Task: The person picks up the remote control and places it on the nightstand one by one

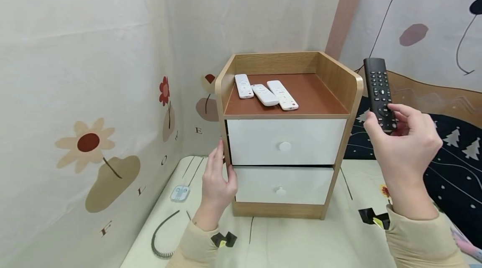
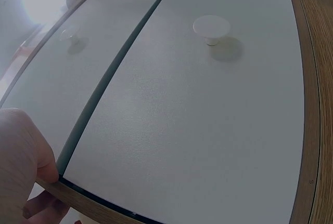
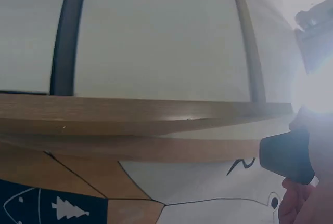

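Observation:
My right hand (image 1: 412, 146) holds a black remote control (image 1: 378, 88) upright to the right of a small wooden cabinet (image 1: 278, 210), thumb on one edge and fingers on the other. In the right wrist view, the end of the black remote control (image 3: 286, 154) shows beside the fingers. My left hand (image 1: 220, 186) rests against the cabinet's left side, its fingers extended up the side panel and its thumb near the front edge. On the cabinet's brown top lie three white remotes: one at left (image 1: 244, 86), one in the middle (image 1: 265, 95), one at right (image 1: 283, 95).
Two white drawers with round knobs front the cabinet: the upper drawer (image 1: 256, 142) and the lower drawer (image 1: 256, 184). Left of it, a clear case with earphones (image 1: 180, 193) and a dark coiled cord (image 1: 154, 238) lie on the pale cloth. Patterned fabric (image 1: 113, 50) hangs around.

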A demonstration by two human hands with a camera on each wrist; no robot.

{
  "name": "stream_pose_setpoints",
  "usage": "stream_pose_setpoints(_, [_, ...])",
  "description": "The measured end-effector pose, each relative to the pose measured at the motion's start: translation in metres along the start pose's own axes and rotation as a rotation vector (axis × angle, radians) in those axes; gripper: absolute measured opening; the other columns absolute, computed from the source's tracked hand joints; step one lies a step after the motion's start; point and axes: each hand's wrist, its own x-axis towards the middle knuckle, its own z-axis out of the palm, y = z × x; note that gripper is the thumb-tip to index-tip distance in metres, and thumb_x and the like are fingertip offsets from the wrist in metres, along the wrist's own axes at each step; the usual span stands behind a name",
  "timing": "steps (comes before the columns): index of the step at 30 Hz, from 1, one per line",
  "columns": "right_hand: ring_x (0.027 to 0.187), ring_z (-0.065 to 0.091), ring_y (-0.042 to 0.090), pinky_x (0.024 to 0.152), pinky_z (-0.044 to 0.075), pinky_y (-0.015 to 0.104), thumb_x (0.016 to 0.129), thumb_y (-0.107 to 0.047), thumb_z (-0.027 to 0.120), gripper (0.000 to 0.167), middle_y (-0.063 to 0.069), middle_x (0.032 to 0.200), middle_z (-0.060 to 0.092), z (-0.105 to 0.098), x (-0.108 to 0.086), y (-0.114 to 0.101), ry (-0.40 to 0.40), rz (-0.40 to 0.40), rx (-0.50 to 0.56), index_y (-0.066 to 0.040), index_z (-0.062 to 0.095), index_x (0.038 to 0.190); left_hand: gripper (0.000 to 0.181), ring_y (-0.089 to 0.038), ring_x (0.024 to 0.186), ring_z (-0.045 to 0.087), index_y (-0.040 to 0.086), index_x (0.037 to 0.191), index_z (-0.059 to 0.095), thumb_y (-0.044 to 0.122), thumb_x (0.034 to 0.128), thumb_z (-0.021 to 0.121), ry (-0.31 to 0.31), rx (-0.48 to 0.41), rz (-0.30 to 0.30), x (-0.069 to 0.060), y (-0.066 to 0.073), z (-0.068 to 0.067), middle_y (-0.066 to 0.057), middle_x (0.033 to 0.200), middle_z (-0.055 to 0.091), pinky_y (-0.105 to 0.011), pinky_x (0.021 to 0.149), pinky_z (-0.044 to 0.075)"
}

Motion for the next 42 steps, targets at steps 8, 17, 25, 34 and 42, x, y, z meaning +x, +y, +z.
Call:
stream_pose_setpoints(8, [0.084,0.045,-0.016,0.075,0.038,0.008,0.088,-0.030,0.082,0.042,-0.044,0.098,0.053,0.003,0.003,-0.017,0.083,-0.108,0.093,-0.003,0.084,0.120,0.084,-0.042,0.109,0.074,-0.010,0.163,0.041,-0.018,0.0831,0.067,0.003,0.000,-0.004,-0.002,0.000,0.001,-0.032,0.136,0.064,-0.050,0.086,0.071])
stream_pose_setpoints(17, [0.087,0.046,-0.013,0.073,0.034,0.008,0.087,-0.033,0.083,0.043,0.025,0.095,0.072,0.018,-0.010,-0.035,-0.003,-0.216,0.104,-0.003,0.084,0.118,0.084,-0.042,0.106,0.075,-0.010,0.163,0.041,-0.018,0.0837,0.067,0.006,0.000,0.001,0.001,-0.002,0.000,-0.032,0.138,0.063,-0.051,0.086,0.071])
stream_pose_setpoints(25, [0.086,0.066,0.032,0.072,0.035,0.012,0.085,-0.026,0.086,0.039,0.024,0.095,0.073,0.029,-0.021,-0.046,-0.138,-0.219,0.018,-0.002,0.082,0.115,0.085,-0.042,0.110,0.074,-0.010,0.163,0.040,-0.018,0.0829,0.067,-0.002,0.003,0.000,0.000,-0.001,-0.001,-0.031,0.138,0.064,-0.051,0.088,0.070])
stream_pose_setpoints(34, [0.082,0.064,0.032,0.069,0.031,0.020,0.088,-0.033,0.084,0.037,0.020,0.091,0.073,0.032,-0.022,-0.052,-0.245,-0.184,-0.039,-0.002,0.077,0.107,0.084,-0.041,0.108,0.073,-0.010,0.163,0.040,-0.018,0.0838,0.066,0.002,-0.005,0.007,0.001,-0.001,0.000,-0.031,0.137,0.063,-0.049,0.086,0.071])
stream_pose_setpoints(42, [0.080,0.067,0.034,0.069,0.037,0.027,0.089,-0.032,0.085,0.036,0.021,0.095,0.079,0.033,-0.019,-0.058,-0.287,-0.165,-0.079,-0.003,0.078,0.108,0.084,-0.041,0.109,0.073,-0.010,0.164,0.040,-0.018,0.0838,0.066,0.002,-0.010,-0.001,0.000,0.000,0.001,-0.031,0.136,0.063,-0.050,0.086,0.071])
